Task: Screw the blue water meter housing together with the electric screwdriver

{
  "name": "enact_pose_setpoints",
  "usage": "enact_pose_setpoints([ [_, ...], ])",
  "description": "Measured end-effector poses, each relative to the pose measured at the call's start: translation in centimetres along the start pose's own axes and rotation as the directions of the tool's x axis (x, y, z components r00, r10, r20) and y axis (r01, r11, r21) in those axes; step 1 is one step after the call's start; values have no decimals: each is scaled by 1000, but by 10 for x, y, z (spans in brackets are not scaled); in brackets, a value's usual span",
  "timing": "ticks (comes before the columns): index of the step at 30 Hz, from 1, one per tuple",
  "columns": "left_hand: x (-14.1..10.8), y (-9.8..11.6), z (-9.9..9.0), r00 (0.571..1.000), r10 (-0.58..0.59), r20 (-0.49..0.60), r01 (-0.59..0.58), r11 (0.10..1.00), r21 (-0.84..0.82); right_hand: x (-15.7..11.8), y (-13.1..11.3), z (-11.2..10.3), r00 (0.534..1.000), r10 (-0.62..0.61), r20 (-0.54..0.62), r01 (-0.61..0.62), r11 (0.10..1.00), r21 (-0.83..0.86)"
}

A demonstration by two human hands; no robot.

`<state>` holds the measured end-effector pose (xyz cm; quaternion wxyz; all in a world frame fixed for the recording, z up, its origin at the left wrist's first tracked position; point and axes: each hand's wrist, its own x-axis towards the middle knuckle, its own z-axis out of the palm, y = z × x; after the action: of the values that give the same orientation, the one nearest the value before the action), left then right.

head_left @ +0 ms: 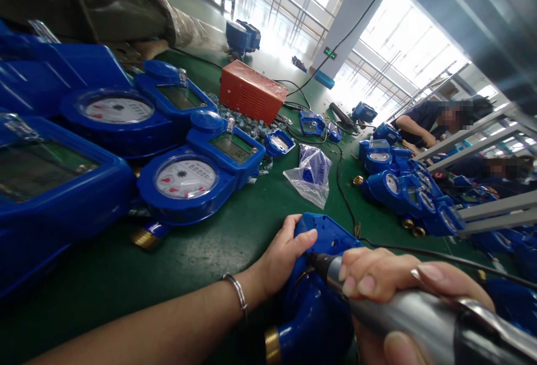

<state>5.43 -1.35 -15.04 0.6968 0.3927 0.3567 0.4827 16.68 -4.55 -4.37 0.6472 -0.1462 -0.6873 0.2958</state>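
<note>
A blue water meter (323, 320) with a brass threaded end lies on the green table with its underside facing up. My left hand (283, 256) grips its upper left edge, thumb on the blue housing. A silver power screwdriver (403, 312) is held in my right hand (386, 281), fingers wrapped around its body. Its black tip meets the housing close to my left thumb. Whatever screw or hole lies under the tip is hidden.
Finished-looking blue meters (184, 180) with dials crowd the left. Beyond are a plastic bag (310, 174), an orange-red box (251, 93), small scattered parts and black cables. More meters (392, 183), a metal frame and people are at the right.
</note>
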Motion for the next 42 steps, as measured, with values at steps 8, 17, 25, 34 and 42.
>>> enact_pose_setpoints([
  [8, -1, 4, 0, 1000, -23, 20, 23, 1000, -20, -6, 2, -4, 999, -49, -5, 49, 999, -12],
  [17, -3, 5, 2, 1000, -15, -8, 15, 1000, 3, 14, 21, -52, 879, 65, 472, -57, 998, -32],
  [25, -5, 5, 3, 999, -5, -43, 6, 1000, 8, -1, 16, -11, 998, 13, 54, -12, 1000, -15],
  [34, -4, 3, 1, 999, 24, -24, -24, 1000, -3, -4, -3, 0, 1000, 9, 5, -9, 998, -65],
  [42, -4, 2, 3, 1000, 21, -18, -22, 999, -48, -6, 2, -6, 999, -23, 25, 24, 999, -45],
])
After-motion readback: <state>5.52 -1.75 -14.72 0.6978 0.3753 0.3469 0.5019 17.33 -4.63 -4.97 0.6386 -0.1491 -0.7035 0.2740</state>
